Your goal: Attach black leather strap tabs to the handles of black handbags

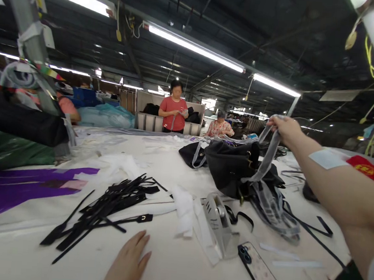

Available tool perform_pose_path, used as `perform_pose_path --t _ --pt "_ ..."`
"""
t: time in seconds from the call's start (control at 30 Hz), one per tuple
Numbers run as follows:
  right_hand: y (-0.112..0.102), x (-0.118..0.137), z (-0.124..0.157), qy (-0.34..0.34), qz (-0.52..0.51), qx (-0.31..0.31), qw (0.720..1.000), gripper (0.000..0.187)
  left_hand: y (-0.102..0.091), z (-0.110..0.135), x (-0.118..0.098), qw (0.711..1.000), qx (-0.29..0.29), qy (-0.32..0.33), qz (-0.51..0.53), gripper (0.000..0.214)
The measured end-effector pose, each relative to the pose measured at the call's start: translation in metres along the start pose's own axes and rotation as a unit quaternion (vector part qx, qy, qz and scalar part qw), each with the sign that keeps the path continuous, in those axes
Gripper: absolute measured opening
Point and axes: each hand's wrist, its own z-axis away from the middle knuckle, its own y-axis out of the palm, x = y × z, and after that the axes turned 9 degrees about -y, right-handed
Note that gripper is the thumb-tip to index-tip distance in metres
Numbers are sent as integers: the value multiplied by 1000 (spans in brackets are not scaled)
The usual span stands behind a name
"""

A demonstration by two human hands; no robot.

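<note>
My right hand [283,126] is raised at the right, its fingers closed round a pale grey translucent strap wrapping [269,157]. That wrapping runs down to a black bag [230,167] lying on the table, and more of it hangs in loops beside the bag. At the bottom middle, my left hand [130,256] lies over the white table [166,272] with its fingers stretched out and nothing in them. Just beyond it is a heap of black straps [110,207], some with wide tab ends.
A tape dispenser [219,226] and a phone [262,271] lie near the front. White sheets [183,208] are beside the dispenser, purple material [37,184] at left. A metal post [29,37] rises at left. Two people [173,113] work across the table.
</note>
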Motion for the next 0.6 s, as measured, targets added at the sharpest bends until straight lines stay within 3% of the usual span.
perform_pose_path --t 0.17,0.33,0.47,0.53,0.6 --pt "-32 99 6 -103 -12 -28 994 33 -8 0 -9 999 22 -6 25 56" --pt "-43 169 56 -155 -11 52 987 48 -24 7 -34 992 52 -29 113 76" --pt "-52 218 109 -164 -12 143 976 72 -64 18 -65 976 64 9 206 94" --pt "-58 240 134 -168 -8 167 971 74 -94 26 -75 969 30 52 238 103" --pt "-64 254 150 -161 23 144 976 69 -125 32 -80 959 -22 111 259 110"
